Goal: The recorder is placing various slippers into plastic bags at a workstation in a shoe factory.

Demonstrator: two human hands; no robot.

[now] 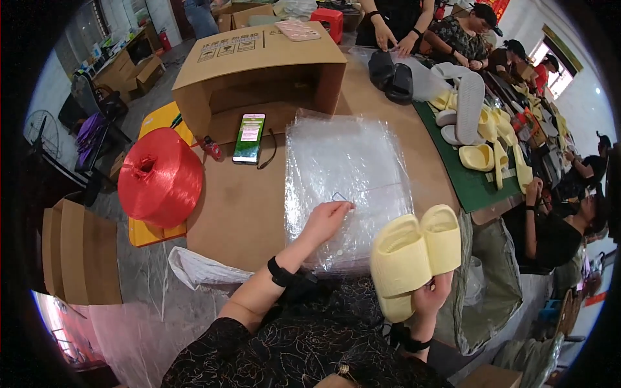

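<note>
A pair of pale yellow slippers [401, 247] is held up in my right hand [432, 295], at the front right of the table. The fingers wrap round them from below and are partly hidden. A stack of clear plastic bags [346, 152] lies flat in front of me. Over its near half is my left hand [328, 218], its fingers curled and the tips pressed together at the top bag. Whether any film is pinched between them cannot be made out.
An open cardboard box [259, 61] stands behind the bags, near a lit phone [249, 138]. At left sits a big red twine roll [160, 178]. Several slippers [477, 157] lie on a green surface [467, 187] at right. Across the table, a co-worker's hands [394, 42] are near black slippers [391, 77].
</note>
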